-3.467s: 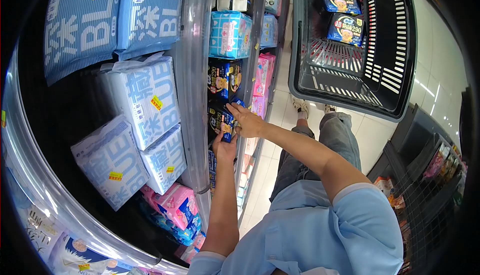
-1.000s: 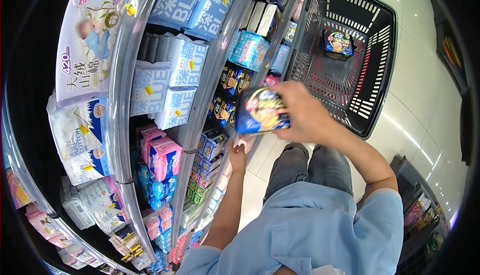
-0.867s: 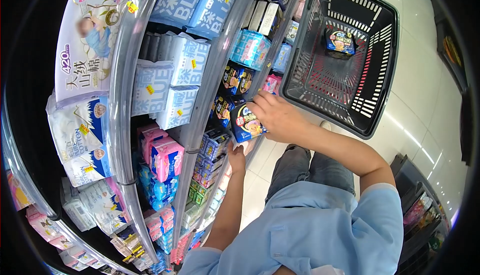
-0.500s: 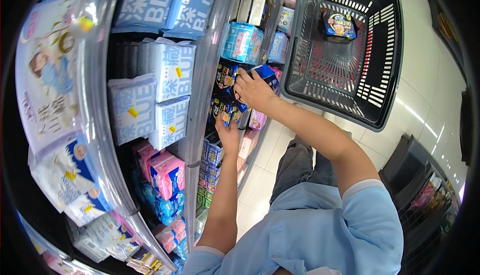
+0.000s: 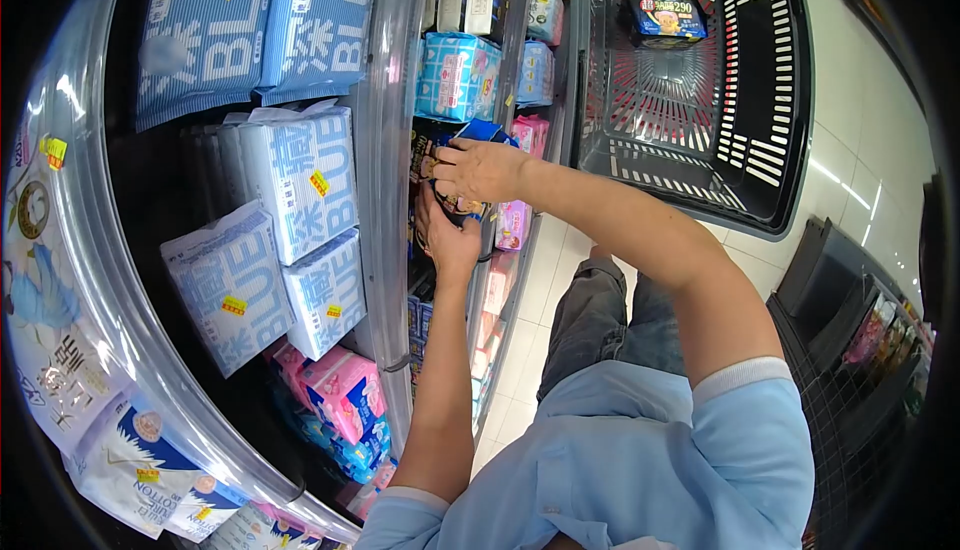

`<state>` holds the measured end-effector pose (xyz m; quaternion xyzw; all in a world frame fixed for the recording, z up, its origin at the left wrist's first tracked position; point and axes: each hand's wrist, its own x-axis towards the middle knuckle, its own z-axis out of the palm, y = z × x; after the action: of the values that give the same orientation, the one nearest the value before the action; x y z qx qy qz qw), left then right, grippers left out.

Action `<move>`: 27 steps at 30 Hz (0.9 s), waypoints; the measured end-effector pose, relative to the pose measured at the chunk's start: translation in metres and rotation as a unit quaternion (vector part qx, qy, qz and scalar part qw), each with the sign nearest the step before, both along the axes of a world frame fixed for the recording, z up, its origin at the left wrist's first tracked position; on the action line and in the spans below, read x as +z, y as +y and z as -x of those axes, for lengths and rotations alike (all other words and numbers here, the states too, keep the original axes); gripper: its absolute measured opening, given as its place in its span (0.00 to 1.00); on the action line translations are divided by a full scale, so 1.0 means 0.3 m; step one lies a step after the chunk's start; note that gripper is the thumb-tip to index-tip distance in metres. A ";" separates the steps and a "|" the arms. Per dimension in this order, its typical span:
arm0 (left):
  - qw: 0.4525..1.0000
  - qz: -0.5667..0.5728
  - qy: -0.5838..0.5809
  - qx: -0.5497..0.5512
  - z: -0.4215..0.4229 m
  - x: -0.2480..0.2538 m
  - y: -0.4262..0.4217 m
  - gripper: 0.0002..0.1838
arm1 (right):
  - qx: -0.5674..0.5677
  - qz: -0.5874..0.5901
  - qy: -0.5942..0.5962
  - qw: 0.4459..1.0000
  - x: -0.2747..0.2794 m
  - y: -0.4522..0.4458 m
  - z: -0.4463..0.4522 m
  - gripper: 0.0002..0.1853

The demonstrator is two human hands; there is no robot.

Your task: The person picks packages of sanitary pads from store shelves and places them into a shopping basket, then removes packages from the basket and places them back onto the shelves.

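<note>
My right hand lies over dark blue packs of sanitary pads on the shelf, its fingers bent against their fronts. Just below, my left hand has its fingers up against the same group, thumb apart. Between the two hands shows part of a dark blue pad pack, which both seem to grip. A bright blue pack end sticks out above my right hand. Fingers hide much of these packs. Another dark blue pack, printed 290, lies in the black shopping basket.
Clear plastic shelf edges run down beside my left arm. White and blue packs fill the nearer shelf, with pink packs below. A light blue checked pack sits above my hands. A dark rack stands at the right.
My view has shifted, and the shelf goods look nearer. My hands have moved closer together on the dark blue packs, the left one pushed further in among them.
</note>
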<state>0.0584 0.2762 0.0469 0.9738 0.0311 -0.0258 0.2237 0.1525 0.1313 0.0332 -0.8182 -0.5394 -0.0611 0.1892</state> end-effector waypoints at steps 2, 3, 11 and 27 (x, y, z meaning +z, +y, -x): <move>0.998 -0.032 0.040 -0.031 0.001 0.045 -0.021 0.46 | 0.014 -0.016 0.004 1.000 -0.003 0.006 0.006 0.12; 0.997 -0.050 0.047 -0.029 0.005 0.053 -0.020 0.47 | 0.026 -0.019 0.008 0.999 0.001 0.008 0.012 0.12; 0.994 -0.106 0.037 -0.014 -0.020 0.071 -0.025 0.53 | -0.015 -0.076 0.025 0.997 -0.034 0.031 0.028 0.14; 0.968 -0.223 0.071 0.087 -0.110 -0.041 -0.034 0.48 | -0.323 -0.169 0.487 0.793 -0.118 -0.018 0.379 0.41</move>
<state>0.0913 0.2661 0.0347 0.9883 0.1367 -0.0677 -0.0002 0.0387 0.1258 -0.0022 -0.8213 -0.0611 0.1979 0.5315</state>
